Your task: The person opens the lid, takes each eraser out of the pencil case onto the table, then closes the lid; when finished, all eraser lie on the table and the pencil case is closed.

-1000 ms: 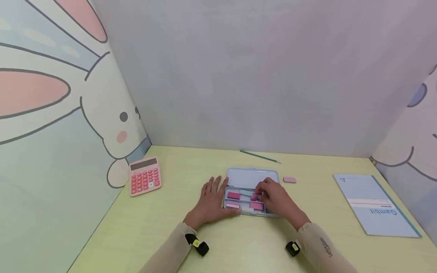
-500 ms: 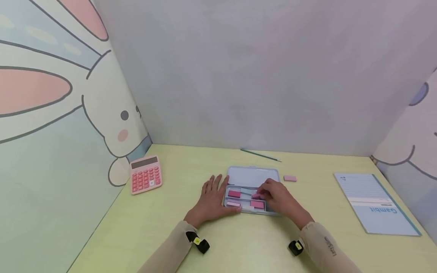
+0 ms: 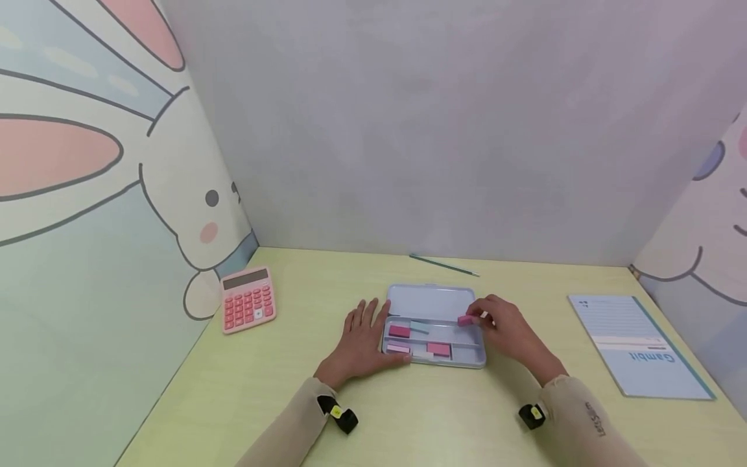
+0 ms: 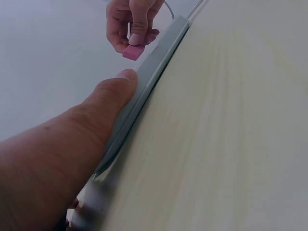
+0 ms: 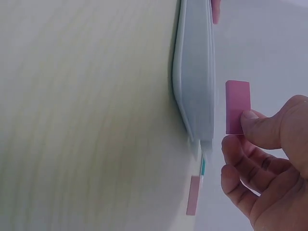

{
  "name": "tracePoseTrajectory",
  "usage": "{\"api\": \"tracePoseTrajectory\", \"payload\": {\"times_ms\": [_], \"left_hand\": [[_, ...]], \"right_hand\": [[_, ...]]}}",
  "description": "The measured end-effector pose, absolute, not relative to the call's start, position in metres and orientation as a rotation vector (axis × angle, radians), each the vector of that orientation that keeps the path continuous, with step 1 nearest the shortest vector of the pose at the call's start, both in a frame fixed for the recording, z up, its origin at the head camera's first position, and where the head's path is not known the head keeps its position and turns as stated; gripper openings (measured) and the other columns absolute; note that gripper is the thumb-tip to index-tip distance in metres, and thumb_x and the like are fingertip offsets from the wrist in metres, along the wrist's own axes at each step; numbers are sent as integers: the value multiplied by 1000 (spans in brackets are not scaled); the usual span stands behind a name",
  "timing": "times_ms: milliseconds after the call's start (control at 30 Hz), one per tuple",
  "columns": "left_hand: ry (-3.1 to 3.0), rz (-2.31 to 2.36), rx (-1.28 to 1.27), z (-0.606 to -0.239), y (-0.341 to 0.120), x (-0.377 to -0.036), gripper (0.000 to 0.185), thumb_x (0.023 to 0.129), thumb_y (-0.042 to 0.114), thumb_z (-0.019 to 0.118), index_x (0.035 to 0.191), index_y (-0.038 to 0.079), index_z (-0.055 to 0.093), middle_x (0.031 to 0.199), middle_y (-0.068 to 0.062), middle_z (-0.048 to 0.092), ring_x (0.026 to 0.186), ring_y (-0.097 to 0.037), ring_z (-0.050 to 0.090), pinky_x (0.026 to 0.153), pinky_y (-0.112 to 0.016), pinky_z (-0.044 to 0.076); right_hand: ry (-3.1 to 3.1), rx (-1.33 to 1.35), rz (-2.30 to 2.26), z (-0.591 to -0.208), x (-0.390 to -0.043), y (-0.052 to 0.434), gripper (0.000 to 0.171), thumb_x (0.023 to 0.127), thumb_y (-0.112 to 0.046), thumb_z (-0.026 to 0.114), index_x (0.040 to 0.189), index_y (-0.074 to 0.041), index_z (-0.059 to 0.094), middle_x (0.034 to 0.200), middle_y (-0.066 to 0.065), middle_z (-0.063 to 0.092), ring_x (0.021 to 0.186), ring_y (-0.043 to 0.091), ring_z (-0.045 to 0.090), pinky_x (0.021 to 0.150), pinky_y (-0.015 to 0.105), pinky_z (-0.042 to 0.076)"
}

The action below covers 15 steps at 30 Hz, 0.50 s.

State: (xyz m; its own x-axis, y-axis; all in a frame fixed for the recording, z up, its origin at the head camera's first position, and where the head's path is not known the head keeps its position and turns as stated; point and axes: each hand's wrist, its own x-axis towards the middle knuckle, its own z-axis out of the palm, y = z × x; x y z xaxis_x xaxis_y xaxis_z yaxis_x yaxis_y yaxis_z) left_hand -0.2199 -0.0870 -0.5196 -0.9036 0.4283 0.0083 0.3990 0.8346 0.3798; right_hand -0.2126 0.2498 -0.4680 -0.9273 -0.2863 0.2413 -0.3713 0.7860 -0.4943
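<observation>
A pale blue pencil case [image 3: 432, 301] lies with its lid folded back, its tray split into compartments. Inside are a dark pink eraser [image 3: 399, 331] and a light blue strip [image 3: 419, 327] at the back. A lilac-and-pink eraser [image 3: 399, 349] and another pink eraser [image 3: 439, 349] lie in the front compartment. My left hand [image 3: 363, 344] is spread at the case's left side, thumb along its front edge. Between thumb and fingers, my right hand [image 3: 508, 327] pinches a pink block eraser [image 5: 238, 107], held up over the case's back right part.
A loose pink eraser [image 5: 192, 195] lies on the table beyond the case, hidden by my right hand in the head view. Behind lies a green pencil [image 3: 443, 264]. A pink calculator [image 3: 248, 300] is at left, a notepad [image 3: 642, 347] at right.
My right hand has lifted the pink eraser from the back compartment and moved right and slightly back with it. My left hand has stayed on the case.
</observation>
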Motion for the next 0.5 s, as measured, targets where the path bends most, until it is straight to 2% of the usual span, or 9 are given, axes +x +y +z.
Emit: {"api": "tracePoseTrajectory", "payload": {"times_ms": [500], "left_hand": [[2921,604,656,-515,-87,-218,123,84,88,62,175,21,13,182,-14,14,169,-44,8,134,-65,12]], "right_hand": [[-2898,268,778,-470,-227,321,10,99,0,70,107,-3,75,104,20,74,86,28,65,75,40,55]]}}
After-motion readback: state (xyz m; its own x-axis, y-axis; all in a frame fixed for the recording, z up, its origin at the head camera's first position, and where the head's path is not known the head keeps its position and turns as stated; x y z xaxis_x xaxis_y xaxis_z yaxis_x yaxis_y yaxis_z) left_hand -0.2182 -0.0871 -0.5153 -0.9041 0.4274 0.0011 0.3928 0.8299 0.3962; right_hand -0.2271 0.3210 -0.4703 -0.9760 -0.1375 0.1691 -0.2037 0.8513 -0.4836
